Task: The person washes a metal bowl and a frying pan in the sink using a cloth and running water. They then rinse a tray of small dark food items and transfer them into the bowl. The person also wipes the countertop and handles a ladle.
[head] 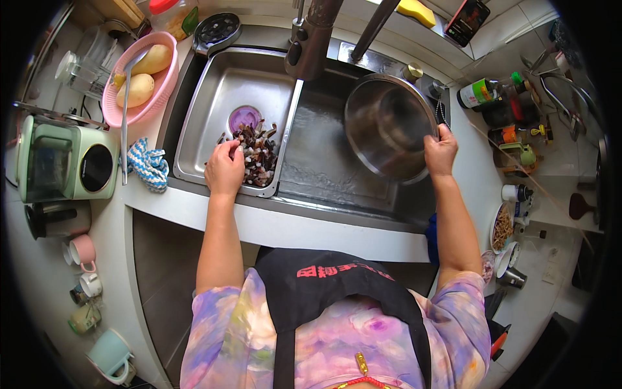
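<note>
My right hand (441, 150) grips the rim of a metal pot (384, 129), which tilts over the right basin of the sink (320, 131). Water covers the floor of that basin. My left hand (226, 167) rests at the near left edge of a heap of dark and pale chopped food pieces (260, 155) in the stainless steel tray-like left basin (204, 112). The undersides of its fingers are hidden, so whether they hold a piece is unclear. A purple round drain cover (244, 119) lies just beyond the heap.
The faucet (311, 48) overhangs the divider. On the left stand a pink basket (167, 92) with peeled potatoes, a metal spoon (125, 121), a checked cloth (148, 165) and a green appliance (68, 163). Bottles (476, 95) and a bowl of brown strips (503, 228) stand on the right.
</note>
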Demonstrator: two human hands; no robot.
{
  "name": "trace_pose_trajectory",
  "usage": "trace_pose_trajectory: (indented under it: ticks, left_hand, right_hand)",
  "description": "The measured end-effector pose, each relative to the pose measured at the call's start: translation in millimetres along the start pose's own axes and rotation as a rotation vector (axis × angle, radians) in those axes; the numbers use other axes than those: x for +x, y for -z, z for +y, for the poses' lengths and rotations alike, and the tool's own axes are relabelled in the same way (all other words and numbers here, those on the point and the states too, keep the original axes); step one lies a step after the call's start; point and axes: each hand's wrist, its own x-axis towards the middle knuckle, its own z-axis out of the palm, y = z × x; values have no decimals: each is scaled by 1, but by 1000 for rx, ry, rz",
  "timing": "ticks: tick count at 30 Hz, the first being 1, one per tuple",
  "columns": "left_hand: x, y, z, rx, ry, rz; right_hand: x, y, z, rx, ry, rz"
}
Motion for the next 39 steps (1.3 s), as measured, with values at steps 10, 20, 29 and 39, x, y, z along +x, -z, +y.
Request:
trace_pose_trajectory:
  ticks: [10, 20, 29, 39]
  left_hand:
    - [12, -1, 2, -383, -8, 65]
    - [45, 20, 154, -854, -504, -42]
    - [20, 16, 187, -836, -591, -226]
    - [25, 31, 155, -545, -570, -146]
  right_hand:
    - [-66, -62, 25, 682, -797, -88]
    - [-104, -98, 86, 411, -919, -380]
    - [56, -46, 70, 30, -309, -170]
    - [178, -80, 8, -744, -201, -452]
